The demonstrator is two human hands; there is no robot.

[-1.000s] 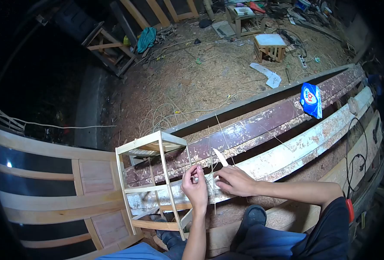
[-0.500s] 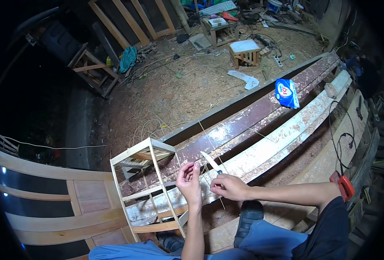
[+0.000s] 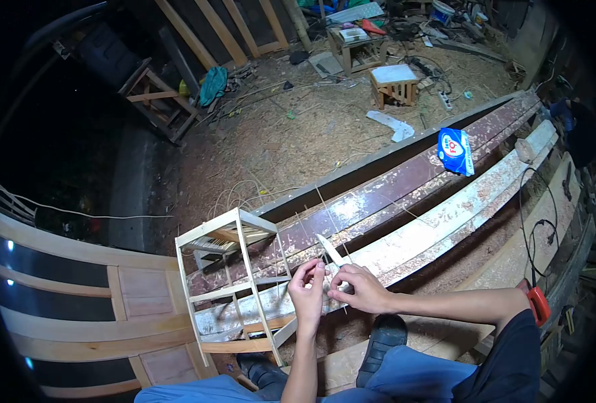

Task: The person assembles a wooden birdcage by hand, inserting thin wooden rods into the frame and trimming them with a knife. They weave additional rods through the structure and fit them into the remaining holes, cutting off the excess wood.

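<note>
Near the middle of the view my right hand (image 3: pixel 362 290) is closed round the handle of a knife (image 3: pixel 330 248), whose pale blade points up and to the left. Just left of it, my left hand (image 3: pixel 307 293) has its fingers curled and pressed together; what they pinch is too small to make out. Thin sticks lie about both hands, over the long boards. A small wooden frame (image 3: pixel 244 250) with slats inside stands to the left of my left hand.
A blue and white packet (image 3: pixel 454 152) lies on the dark red board (image 3: pixel 378 193). Beside it runs a pale board (image 3: pixel 439 221). A red-handled tool (image 3: pixel 538 304) is at the right. Wooden panels (image 3: pixel 76 302) lie left; a small crate (image 3: pixel 393 84) stands behind.
My left hand has come closer to my right hand and the knife. The whole view has shifted slightly, with the background now lower and further right.
</note>
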